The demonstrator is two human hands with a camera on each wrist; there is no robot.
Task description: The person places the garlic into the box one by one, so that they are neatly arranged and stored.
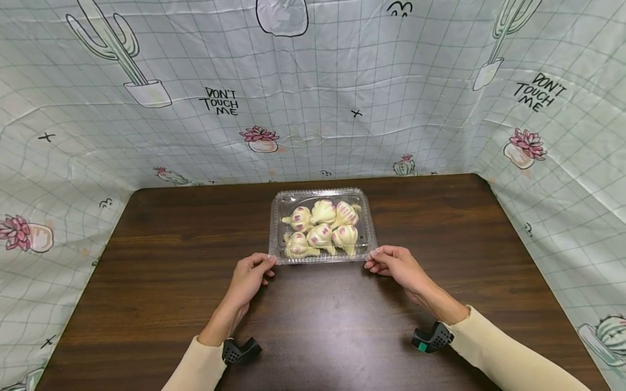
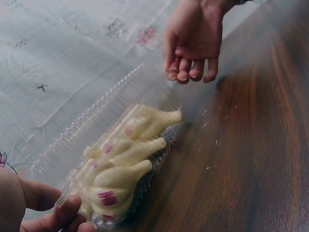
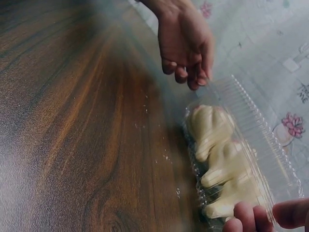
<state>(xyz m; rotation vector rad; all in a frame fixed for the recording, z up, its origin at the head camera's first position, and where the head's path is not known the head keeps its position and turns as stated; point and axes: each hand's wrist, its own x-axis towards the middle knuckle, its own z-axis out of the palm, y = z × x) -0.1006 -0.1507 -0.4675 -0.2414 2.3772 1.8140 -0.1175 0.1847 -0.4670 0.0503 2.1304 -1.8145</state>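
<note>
A clear plastic clamshell box (image 1: 323, 260) sits near the back middle of the table. Inside lie several pale garlic bulbs (image 1: 320, 235) with purple marks, in two rows. At the box's front left corner, my left hand (image 1: 248, 276) pinches the plastic edge between thumb and fingers. My right hand (image 1: 398, 267) pinches the edge at the front right corner. The lid (image 2: 104, 104) lies over the bulbs in the left wrist view; whether it is fully closed I cannot tell. From the right wrist view, bulb stems (image 3: 212, 179) point toward the front.
The dark wooden table (image 1: 332, 326) carries a few small pale specks, seen in the wrist views. A cloth (image 1: 318, 81) with a grid and cactus drawings hangs behind and on both sides. Black wrist devices (image 1: 240, 351) sit at both cuffs.
</note>
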